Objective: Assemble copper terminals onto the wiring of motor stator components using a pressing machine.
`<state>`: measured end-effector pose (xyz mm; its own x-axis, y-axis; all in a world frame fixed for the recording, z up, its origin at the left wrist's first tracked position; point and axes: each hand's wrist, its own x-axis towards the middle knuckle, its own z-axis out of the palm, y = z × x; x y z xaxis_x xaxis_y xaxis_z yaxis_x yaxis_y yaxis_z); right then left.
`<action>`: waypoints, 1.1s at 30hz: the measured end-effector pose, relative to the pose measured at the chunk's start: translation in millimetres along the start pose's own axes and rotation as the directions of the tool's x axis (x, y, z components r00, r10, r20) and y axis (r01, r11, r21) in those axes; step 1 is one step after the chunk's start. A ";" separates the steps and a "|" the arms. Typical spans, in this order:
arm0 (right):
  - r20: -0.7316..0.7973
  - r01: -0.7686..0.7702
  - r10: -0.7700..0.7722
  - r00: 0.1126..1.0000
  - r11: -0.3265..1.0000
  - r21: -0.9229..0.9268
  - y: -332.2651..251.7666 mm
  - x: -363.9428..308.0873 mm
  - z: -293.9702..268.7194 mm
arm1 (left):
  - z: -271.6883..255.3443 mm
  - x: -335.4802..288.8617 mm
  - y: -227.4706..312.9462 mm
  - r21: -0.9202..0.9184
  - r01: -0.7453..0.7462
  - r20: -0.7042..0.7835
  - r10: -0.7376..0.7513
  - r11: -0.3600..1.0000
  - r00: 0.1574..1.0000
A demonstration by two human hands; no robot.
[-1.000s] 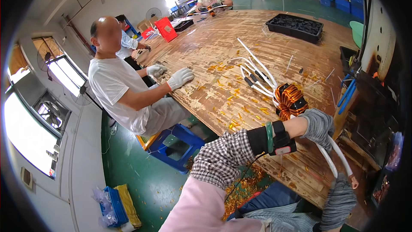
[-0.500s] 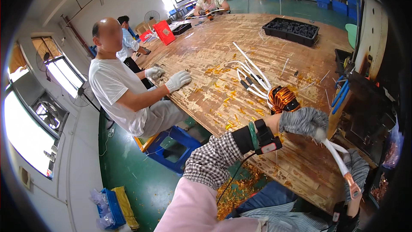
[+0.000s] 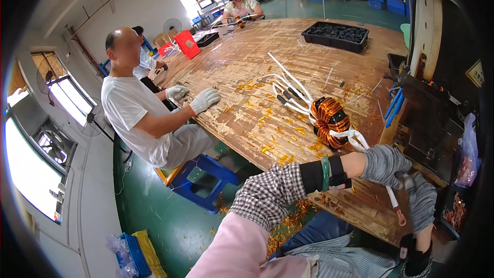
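A ring-shaped coil (image 3: pixel 329 122) of copper wire with black parts sits on the wooden table. White-sleeved leads (image 3: pixel 354 138) run from its near side under my left hand (image 3: pixel 387 164), which wears a grey knitted glove and is closed around them. Below that hand one lead (image 3: pixel 392 194) comes out, ending in a copper lug (image 3: pixel 401 218). My right hand (image 3: pixel 422 201), gloved alike, is closed with its fingertips against the left fingers. What it pinches is hidden. More white leads (image 3: pixel 290 90), some with black sleeves, spread from the coil's far side.
Orange-yellow scraps litter the table (image 3: pixel 247 62). A black tray (image 3: pixel 335 36) of dark pieces stands at the far side. Blue-handled pliers (image 3: pixel 394 107) lie at the right edge near dark equipment (image 3: pixel 429 123). A co-worker (image 3: pixel 136 103) in white gloves sits at left; others work farther back.
My hands have come together, the right moving up to the left. The coil has turned so its ring face shows, and the lugged lead now hangs lower, partly covered.
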<state>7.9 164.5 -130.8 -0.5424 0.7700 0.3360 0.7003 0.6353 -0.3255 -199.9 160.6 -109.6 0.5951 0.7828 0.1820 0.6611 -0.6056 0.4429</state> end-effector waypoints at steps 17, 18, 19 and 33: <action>-0.240 -0.190 0.153 0.958 0.972 -0.136 157.3 -62.0 -56.9 | 16.8 -1.3 -6.4 0.018 -0.171 -0.157 0.172 0.985 0.973; -0.254 -0.225 0.152 0.955 0.930 -0.290 143.3 -54.1 -54.8 | 7.3 2.6 5.0 0.099 -0.116 -0.061 0.122 0.988 0.991; 0.009 -0.316 0.333 0.943 0.903 -0.290 169.0 -53.4 -50.4 | 11.4 3.8 0.9 0.182 -0.222 -0.101 0.243 0.958 0.965; 0.239 -0.460 0.516 0.822 0.851 -0.254 182.6 -43.9 -56.7 | 29.2 27.2 38.3 -0.104 -0.090 0.062 0.096 0.991 0.993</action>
<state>186.0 243.4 -154.9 -0.1956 0.9752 -0.1033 0.9632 0.1712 -0.2072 -145.1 154.5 -113.3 0.6832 0.7103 0.1693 0.5540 -0.6552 0.5136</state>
